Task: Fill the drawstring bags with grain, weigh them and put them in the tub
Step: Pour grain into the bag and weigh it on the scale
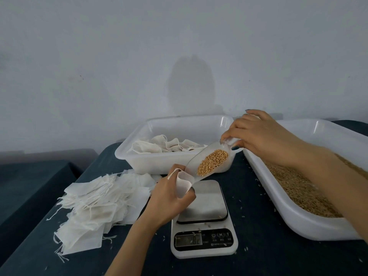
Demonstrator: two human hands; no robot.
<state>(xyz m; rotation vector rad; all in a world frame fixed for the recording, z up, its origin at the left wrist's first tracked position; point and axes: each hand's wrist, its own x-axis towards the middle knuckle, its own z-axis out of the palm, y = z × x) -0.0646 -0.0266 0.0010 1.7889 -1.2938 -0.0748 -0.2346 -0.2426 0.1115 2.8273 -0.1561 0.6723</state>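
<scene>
**Filling a bag from the scoop**

The step in hand looks like filling. The left hand (169, 198) has its fingers curled round a small white bag (184, 184), held just above the scale (207, 198) with its mouth open. The right hand (256, 134) pinches the handle of a clear scoop (199, 162), tipped down with its lip at that mouth. The grain (214, 162) sits mid-scoop; none shows in the bag yet. Next, I judge, the scoop needs a steeper tilt with the mouth kept wide, or grain will spill onto the worktop (258, 236). Weighing would follow. The bag is thin, limp cloth with a loose drawstring. The tub (185, 118) behind the scale holds other bags (167, 146); empty ones (93, 206) lie piled at left.
</scene>
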